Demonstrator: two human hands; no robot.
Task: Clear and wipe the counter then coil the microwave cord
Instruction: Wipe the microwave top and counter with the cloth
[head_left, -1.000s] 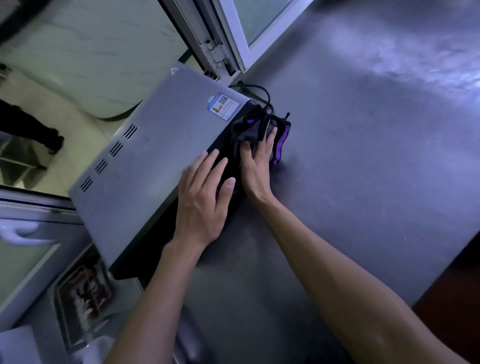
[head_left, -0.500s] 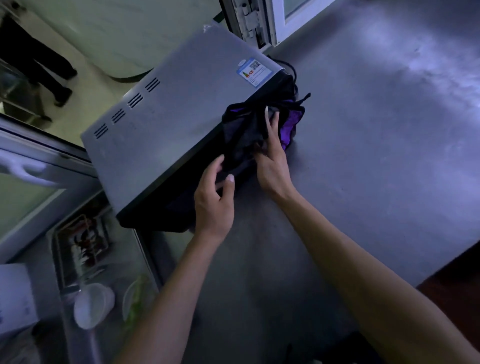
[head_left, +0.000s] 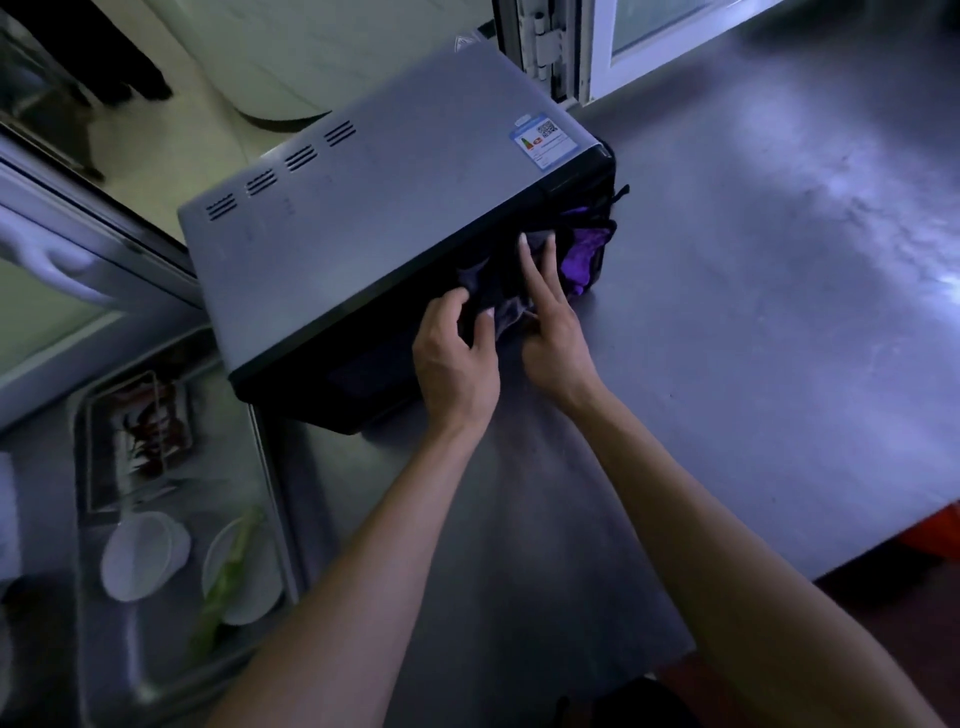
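A commercial kitchen: a broad stainless steel counter (head_left: 727, 312) fills the right of the frame, a microwave (head_left: 374, 218) sits at centre, and a metal tray (head_left: 270, 519) with plastic lids (head_left: 143, 556) lies lower left.

The microwave (head_left: 374, 218) top carries a sticker (head_left: 540, 140) with a QR code, seemingly an energy label; its print is unreadable

Metal tray (head_left: 270, 499) left: two white bowls (head_left: 143, 553), green vegetable (head_left: 228, 571); window frame (head_left: 597, 52) behind
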